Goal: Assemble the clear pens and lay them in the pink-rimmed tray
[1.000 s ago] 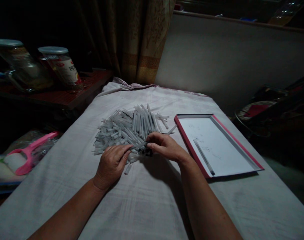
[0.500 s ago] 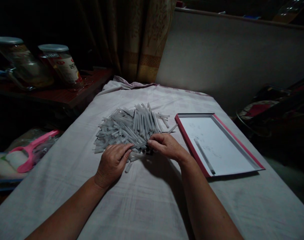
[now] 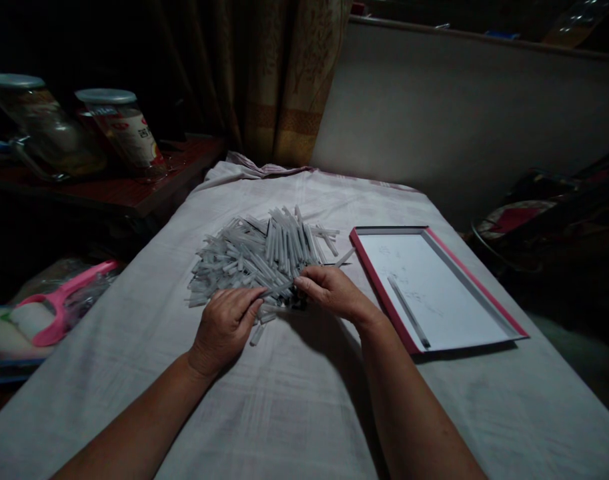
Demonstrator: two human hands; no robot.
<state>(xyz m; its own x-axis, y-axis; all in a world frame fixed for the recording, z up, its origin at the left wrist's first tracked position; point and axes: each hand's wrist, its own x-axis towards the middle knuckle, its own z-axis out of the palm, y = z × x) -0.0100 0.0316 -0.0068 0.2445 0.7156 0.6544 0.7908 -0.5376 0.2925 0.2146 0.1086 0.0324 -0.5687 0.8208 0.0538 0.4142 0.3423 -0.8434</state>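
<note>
A loose heap of pale grey sticks (image 3: 259, 257) lies on a white cloth. My left hand (image 3: 224, 330) rests at the heap's near edge, fingers curled together onto the sticks. My right hand (image 3: 331, 293) sits at the heap's near right side, thumb and fingers pinched on the end of one grey stick (image 3: 279, 289) that runs between both hands. To the right lies a shallow red-edged tray (image 3: 384, 287) with a white floor, holding one thin stick (image 3: 408, 312).
The white cloth (image 3: 294, 400) covers a table running toward a wall and curtain (image 3: 284, 80). A dark side shelf at left holds two lidded jars (image 3: 119, 130). A pink-handled tool (image 3: 59, 303) lies lower left. Dark clutter sits at right.
Both hands stay at the heap's near edge with only small finger shifts. The view has tilted slightly.
</note>
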